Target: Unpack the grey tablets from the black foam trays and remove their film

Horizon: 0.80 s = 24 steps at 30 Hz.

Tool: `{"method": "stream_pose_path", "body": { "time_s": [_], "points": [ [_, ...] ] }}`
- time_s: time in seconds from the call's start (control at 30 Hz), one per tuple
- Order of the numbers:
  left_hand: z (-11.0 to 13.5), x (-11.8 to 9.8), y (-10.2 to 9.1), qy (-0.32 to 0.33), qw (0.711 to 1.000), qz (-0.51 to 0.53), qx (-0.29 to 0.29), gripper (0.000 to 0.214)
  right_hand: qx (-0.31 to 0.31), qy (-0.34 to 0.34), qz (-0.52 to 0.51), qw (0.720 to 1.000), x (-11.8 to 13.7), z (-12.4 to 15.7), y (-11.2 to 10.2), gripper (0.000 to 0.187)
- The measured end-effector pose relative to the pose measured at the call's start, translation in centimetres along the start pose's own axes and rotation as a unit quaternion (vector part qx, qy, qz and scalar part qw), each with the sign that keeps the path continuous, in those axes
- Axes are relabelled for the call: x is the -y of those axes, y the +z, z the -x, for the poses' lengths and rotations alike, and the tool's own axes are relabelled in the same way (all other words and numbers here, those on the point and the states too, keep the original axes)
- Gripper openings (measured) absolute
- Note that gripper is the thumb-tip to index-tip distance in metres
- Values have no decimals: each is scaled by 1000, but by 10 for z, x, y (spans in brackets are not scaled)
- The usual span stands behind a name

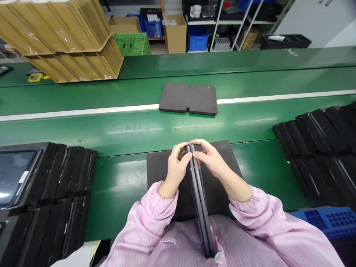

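Observation:
Two thin dark flat panels point(200, 200) stand on edge, face to face, with their near end close to my shirt front. Their broad faces are turned away from view, so I cannot tell what kind of device they are. My left hand point(178, 163) grips the far end from the left, thumb along the top edge. On the other side, my right hand point(208, 157) pinches the same end, thumb and fingers closed on it. Beneath them lies a black mat point(158, 170) on the green bench.
A black notched foam slab point(187, 98) lies farther out on the green conveyor point(133, 126). Stacked black trays stand at left point(55, 174) and right point(325, 148); a glossy screen panel point(16, 174) sits in the left stack. Cardboard dividers point(63, 33) rise at the back left.

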<state>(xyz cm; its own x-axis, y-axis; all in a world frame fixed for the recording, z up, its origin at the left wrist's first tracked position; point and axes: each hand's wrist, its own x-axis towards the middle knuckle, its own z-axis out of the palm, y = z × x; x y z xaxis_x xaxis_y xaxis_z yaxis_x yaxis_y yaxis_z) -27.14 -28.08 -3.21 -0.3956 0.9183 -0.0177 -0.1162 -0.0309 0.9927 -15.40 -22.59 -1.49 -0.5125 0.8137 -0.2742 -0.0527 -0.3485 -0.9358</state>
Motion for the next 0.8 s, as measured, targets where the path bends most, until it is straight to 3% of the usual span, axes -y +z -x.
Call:
{"method": "stream_pose_path", "body": {
  "time_s": [0.37, 0.6, 0.8],
  "points": [
    [-2, 3, -2, 28, 999, -39, 0, 23, 12, -1, 11, 1000, 0, -1, -1, 34],
    [2, 11, -15, 36, 994, 18, 106, 48, 94, 9, 18, 995, 1, 7, -11, 58],
    [2, 9, -15, 44, 992, 4, 114, 49, 90, 9, 16, 996, 2, 8, -13, 60]
  ]
}}
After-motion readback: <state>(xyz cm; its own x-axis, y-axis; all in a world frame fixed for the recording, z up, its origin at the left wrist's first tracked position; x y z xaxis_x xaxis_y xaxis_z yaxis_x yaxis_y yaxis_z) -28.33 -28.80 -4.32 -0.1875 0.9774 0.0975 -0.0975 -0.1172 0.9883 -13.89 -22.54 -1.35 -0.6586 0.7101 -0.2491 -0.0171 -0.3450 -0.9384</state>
